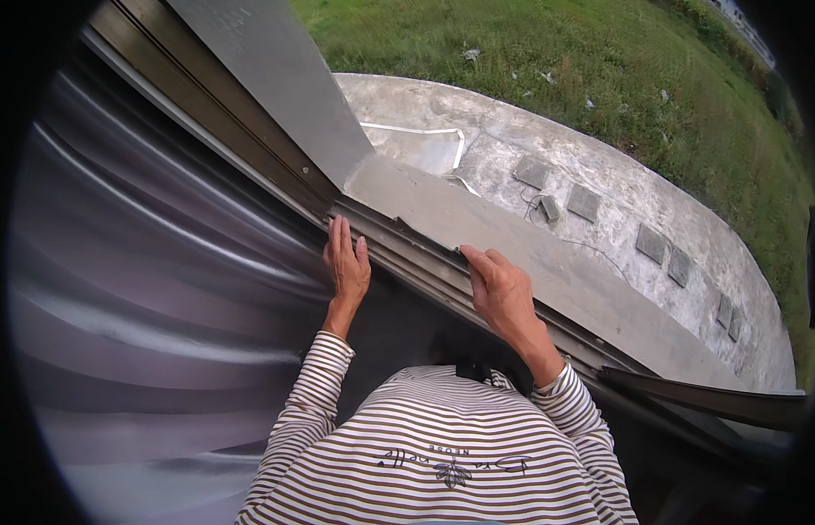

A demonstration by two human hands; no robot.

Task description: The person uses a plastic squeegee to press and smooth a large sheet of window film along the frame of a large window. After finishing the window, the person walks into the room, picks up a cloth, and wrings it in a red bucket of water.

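A brown metal window frame (407, 254) with long sliding tracks runs diagonally in front of me. My left hand (348, 267) rests on its inner edge near the corner, fingers stretched out and holding nothing. Farther right along the track, my right hand (502, 293) is closed, index finger and thumb pinched at the outer rail. What it pinches, if anything, is too small to make out. A dark strip (429, 238) with an uneven end lies along the rail, between the corner and my right fingertips.
Outside the frame is a grey sill (512, 232), above a concrete ledge (618, 192) bearing several square slabs. Grass (583, 61) with scattered litter lies beyond. A shiny grey curtain (162, 289) hangs at left. At right, a dark frame edge (714, 402) juts outward.
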